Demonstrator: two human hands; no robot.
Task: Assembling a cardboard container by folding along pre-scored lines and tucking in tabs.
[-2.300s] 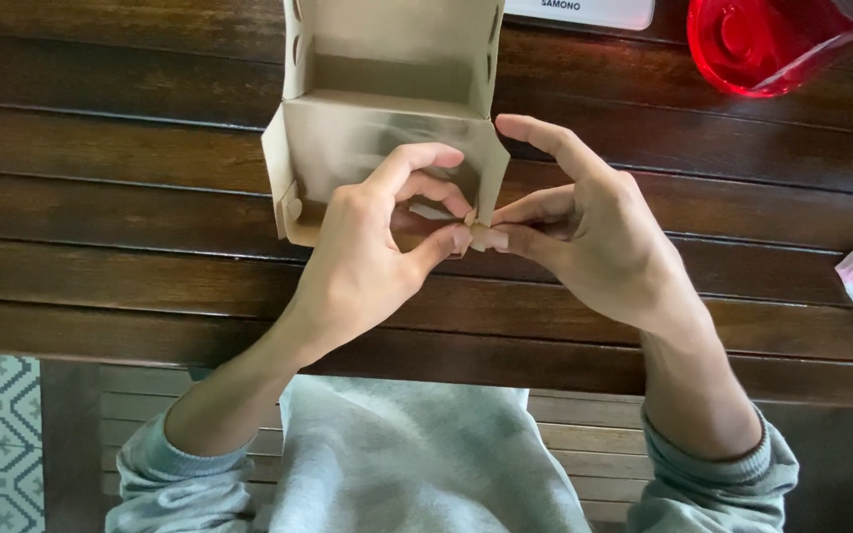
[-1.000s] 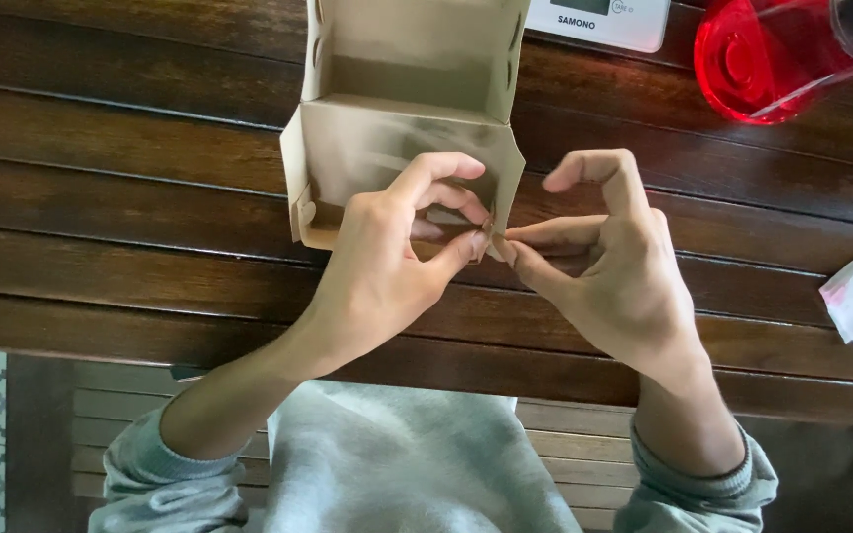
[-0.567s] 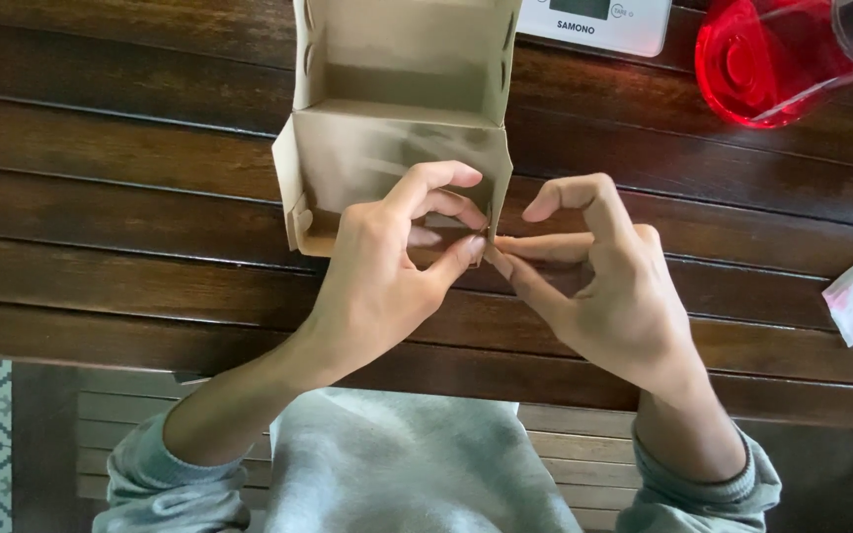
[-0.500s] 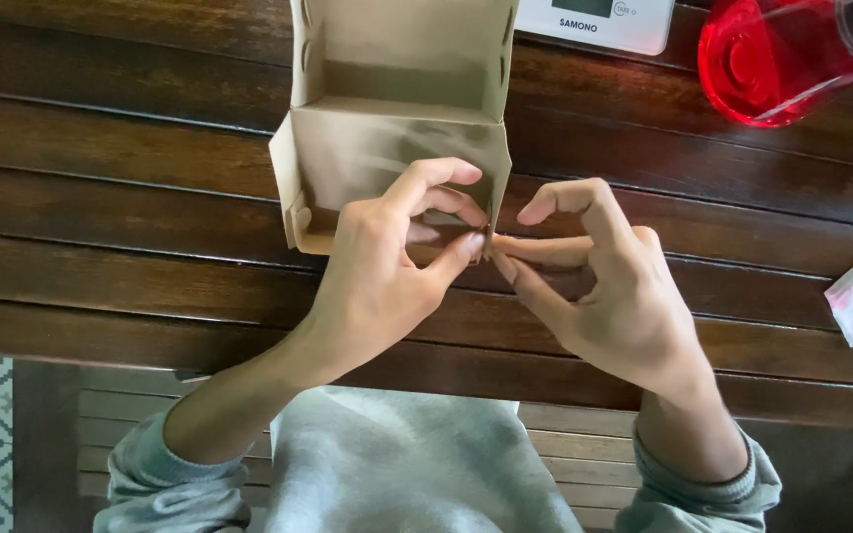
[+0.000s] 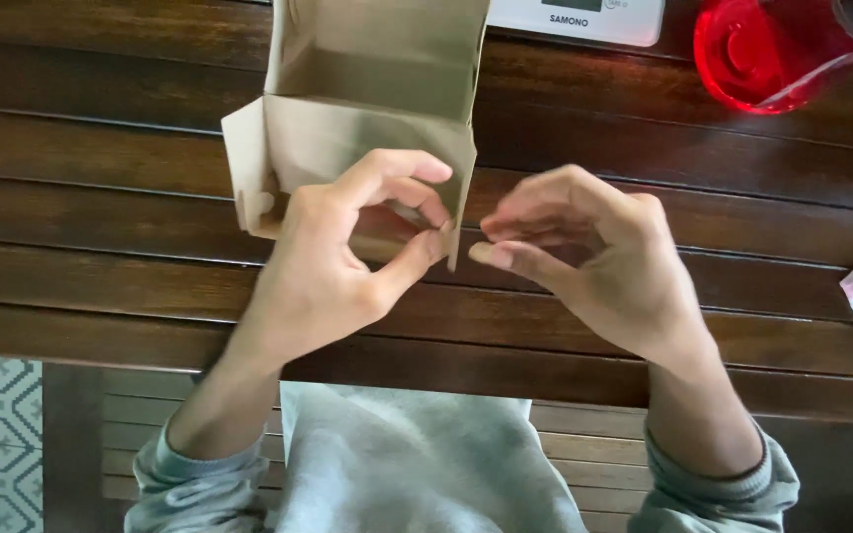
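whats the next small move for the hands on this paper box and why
Probably bring the right hand back to the box corner: the left hand pinches the front flap's lower right corner alone, while the right hand's fingertips hang just beside it, not touching.

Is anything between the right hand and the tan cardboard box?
Nothing visible. The right hand hovers just right of the cardboard box, with only bare wooden table in the gap. The left hand already pinches the box's front right corner.
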